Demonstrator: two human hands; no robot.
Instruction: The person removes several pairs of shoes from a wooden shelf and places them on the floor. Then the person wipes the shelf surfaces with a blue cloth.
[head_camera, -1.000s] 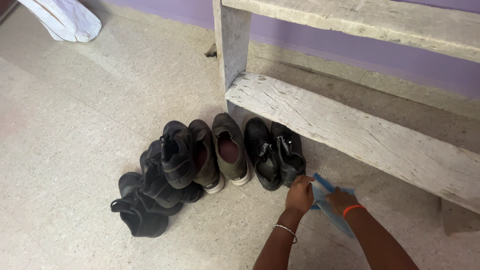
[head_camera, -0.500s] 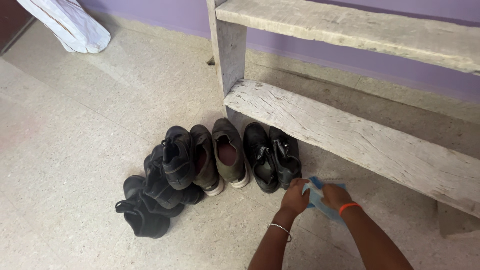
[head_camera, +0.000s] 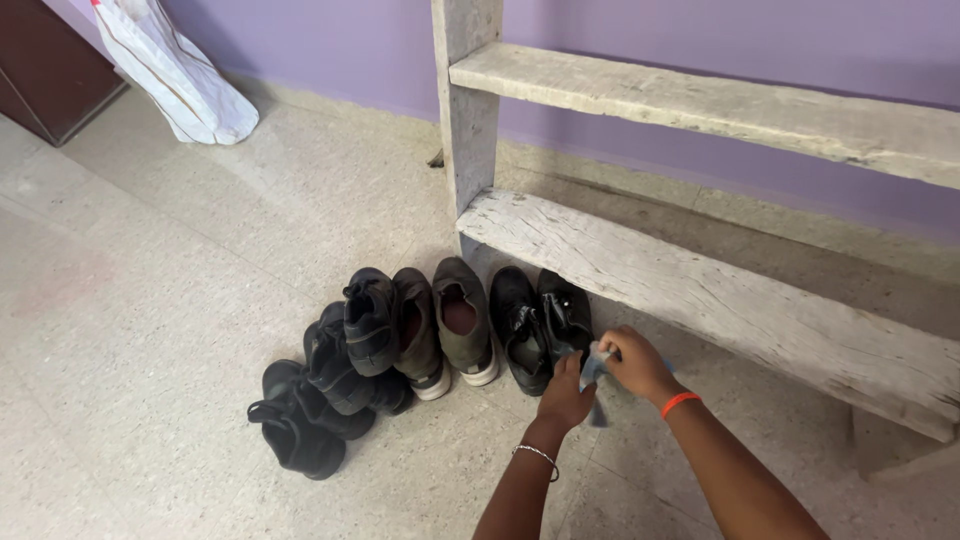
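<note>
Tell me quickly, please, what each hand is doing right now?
Left hand: closed on the blue cloth, beside the black shoes.
Right hand: closed, gripping the same blue cloth.

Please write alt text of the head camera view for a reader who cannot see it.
Both hands, left hand and right hand, hold a blue cloth beside a row of dark shoes on a speckled floor, under a rough wooden shelf.

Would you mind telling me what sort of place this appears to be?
Probably a home entryway or shoe corner: dark shoes lined up on a speckled floor beside a rough wooden rack against a purple wall.
</note>
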